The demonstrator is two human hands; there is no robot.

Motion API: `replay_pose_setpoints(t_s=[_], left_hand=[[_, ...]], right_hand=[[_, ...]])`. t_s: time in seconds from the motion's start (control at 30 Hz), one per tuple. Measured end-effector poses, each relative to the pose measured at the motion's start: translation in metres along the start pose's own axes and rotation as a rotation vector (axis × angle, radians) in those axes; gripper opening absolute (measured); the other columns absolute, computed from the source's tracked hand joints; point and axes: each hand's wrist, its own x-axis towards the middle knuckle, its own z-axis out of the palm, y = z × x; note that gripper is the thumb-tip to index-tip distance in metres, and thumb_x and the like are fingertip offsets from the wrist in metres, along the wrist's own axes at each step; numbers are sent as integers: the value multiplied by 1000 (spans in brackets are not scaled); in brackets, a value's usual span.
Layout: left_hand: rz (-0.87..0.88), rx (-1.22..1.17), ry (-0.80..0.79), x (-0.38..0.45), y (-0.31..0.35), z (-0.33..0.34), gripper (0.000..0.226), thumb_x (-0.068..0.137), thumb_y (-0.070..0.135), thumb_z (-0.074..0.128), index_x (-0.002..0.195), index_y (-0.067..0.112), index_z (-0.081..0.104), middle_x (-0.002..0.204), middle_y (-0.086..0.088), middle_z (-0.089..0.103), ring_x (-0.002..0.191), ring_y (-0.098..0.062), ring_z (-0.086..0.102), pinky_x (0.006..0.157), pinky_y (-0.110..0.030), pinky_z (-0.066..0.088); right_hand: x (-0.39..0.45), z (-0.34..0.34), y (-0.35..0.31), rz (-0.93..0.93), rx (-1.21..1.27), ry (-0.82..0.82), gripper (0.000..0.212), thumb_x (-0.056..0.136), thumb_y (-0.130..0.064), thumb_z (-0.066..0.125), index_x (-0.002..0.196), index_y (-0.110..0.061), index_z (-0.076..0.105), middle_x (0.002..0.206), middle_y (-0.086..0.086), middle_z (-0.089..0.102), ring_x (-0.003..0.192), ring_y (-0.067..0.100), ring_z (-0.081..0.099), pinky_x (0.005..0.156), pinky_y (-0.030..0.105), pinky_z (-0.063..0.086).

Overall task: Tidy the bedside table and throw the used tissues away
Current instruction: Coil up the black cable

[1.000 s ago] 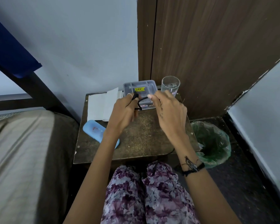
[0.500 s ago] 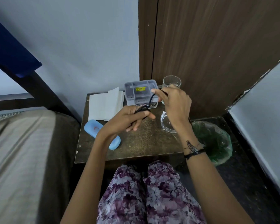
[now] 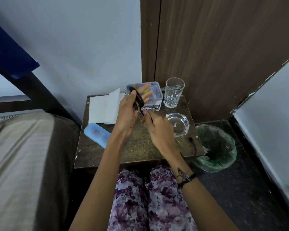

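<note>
1. Since half a second ago I see my left hand (image 3: 129,112) has lifted in front of the grey box (image 3: 154,95), fingers fairly straight, with black cable (image 3: 138,100) loops wound round it.
2. My right hand (image 3: 158,129) has dropped beside the glass ashtray (image 3: 179,124) and pinches the cable's strand.
3. The box label reads "OPEL".
4. White tissues (image 3: 102,109) lie flat at the bedside table's (image 3: 140,147) back left.
5. A green-lined bin (image 3: 217,147) stands to the table's right.

Before me: pale blue wall (image 3: 83,47), dark wood-grain door (image 3: 223,47), grey-covered bed (image 3: 23,155) at my left, dark floor (image 3: 240,189) at right
</note>
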Motion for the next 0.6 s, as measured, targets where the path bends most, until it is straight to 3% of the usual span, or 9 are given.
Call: replay_pose_setpoints(t_s=[0.07, 0.13, 0.2, 0.27, 0.37, 0.5, 0.6], left_hand=[[1, 128, 23, 4, -4, -4, 31, 101, 18, 29, 109, 20, 59, 104, 10, 69, 99, -3, 64, 74, -14, 52], [20, 441, -1, 6, -10, -11, 33, 101, 20, 30, 122, 13, 55, 106, 9, 61, 102, -6, 62, 84, -15, 50], [21, 700, -38, 4, -16, -18, 31, 101, 20, 33, 113, 6, 57, 91, 7, 59, 83, -2, 60, 78, -14, 48], [-14, 694, -49, -1, -18, -19, 23, 99, 16, 39, 90, 6, 58, 74, 0, 58, 61, 0, 54, 63, -13, 44], [-40, 648, -58, -6, -16, -17, 32, 98, 13, 39, 70, 16, 53, 55, 1, 57, 43, -1, 46, 49, -12, 38], [-121, 582, -183, -8, -12, -22, 40, 100, 26, 32, 87, 6, 64, 53, -1, 60, 37, -9, 41, 44, -16, 35], [-132, 473, -271, -11, -6, -22, 42, 98, 29, 33, 84, 2, 64, 43, 3, 53, 32, -7, 34, 40, -12, 30]], right_hand=[[-2, -3, -1, -3, -9, -31, 25, 96, -30, 45, 91, -14, 64, 65, 5, 62, 61, 28, 60, 55, 36, 46], [1, -11, -1, 6, -34, -42, 17, 90, -30, 54, 93, -19, 67, 80, 2, 71, 70, 24, 64, 58, 30, 43], [8, -22, -1, -30, -82, -26, 14, 85, -34, 63, 90, -23, 70, 82, -3, 72, 67, 13, 61, 53, 22, 35], [15, -35, 0, -99, -132, 5, 18, 81, -39, 68, 86, -23, 72, 82, -6, 70, 64, 3, 52, 50, 11, 26], [25, -48, 2, -160, -168, 35, 23, 77, -44, 69, 85, -22, 73, 81, -7, 64, 65, 0, 48, 52, 9, 25], [35, -59, 6, -96, -3, 119, 18, 82, -41, 65, 88, -26, 74, 75, -10, 52, 58, -4, 45, 52, 19, 34], [38, -51, 9, -46, 134, 126, 20, 85, -41, 61, 92, -26, 73, 80, -3, 62, 67, 8, 57, 60, 30, 43]])
